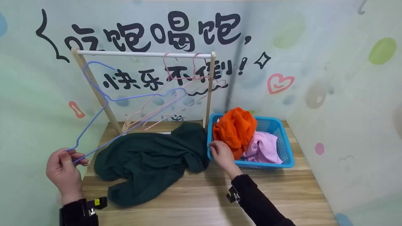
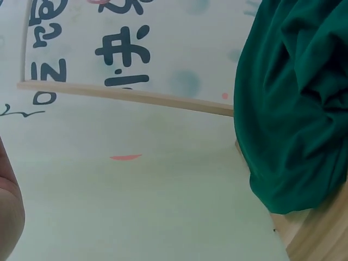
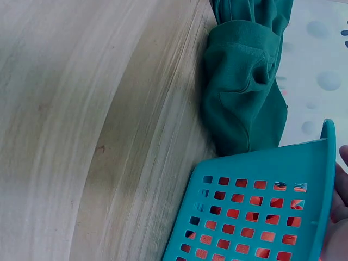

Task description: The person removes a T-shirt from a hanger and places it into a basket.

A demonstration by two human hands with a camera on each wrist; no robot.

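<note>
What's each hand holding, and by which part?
Left hand grips the blue hanger at the end of one shoulder arm. Right hand rests on the basket rim by the orange cloth; whether it pinches anything cannot be told.

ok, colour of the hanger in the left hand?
Light blue-purple: the hanger gripped by the left hand. Shows best in the head view.

The person wore black long sleeves on both arms. The left sleeve (image 1: 77, 212) ended at the wrist in a snug cuff, at about 7 o'clock in the head view. A small black gadget (image 1: 95, 204) with a yellow sticker was strapped there. The right sleeve (image 1: 260, 204) was black too, at about 5 o'clock. A little black tag (image 1: 233, 194) with pale marks sat at its cuff. Both hands were bare, with no gloves or rings.
</note>
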